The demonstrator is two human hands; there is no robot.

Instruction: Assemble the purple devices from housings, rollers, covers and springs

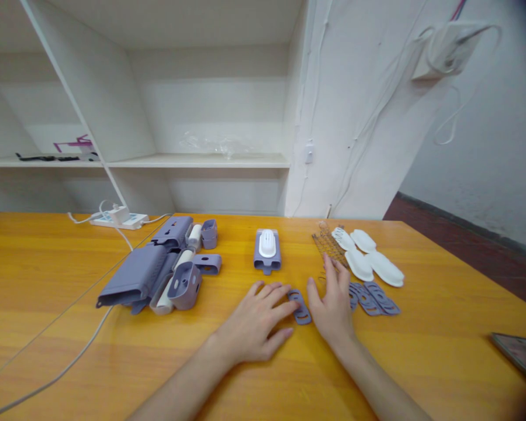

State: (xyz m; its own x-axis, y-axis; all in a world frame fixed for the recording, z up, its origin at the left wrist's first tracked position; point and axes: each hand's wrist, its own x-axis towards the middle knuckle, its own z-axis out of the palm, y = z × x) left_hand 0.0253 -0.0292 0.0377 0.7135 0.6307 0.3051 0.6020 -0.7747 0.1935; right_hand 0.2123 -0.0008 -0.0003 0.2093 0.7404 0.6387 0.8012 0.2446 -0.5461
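Observation:
My left hand [258,321] rests palm down on the table with its fingers spread. Its index fingertip touches a flat purple-grey plastic plate [303,314] with slots cut through it. To the right of that plate, my right hand [334,304] reaches forward, fingers apart, its fingertips at the near edge of a heap of thin metal springs or wire pieces [331,241]. Several similar slotted plates [379,299] lie beside my right hand, partly overlapping. Beyond my hands sits a purple-grey housing [267,262] with a white oval cap [267,242] on top.
Several white oval covers [386,269] lie at the right. Purple-grey housings [135,272], small cups [186,286] and white rollers [195,235] are grouped at the left. A power strip [120,218] with cables stands behind them. A dark flat device [519,351] lies near the right edge.

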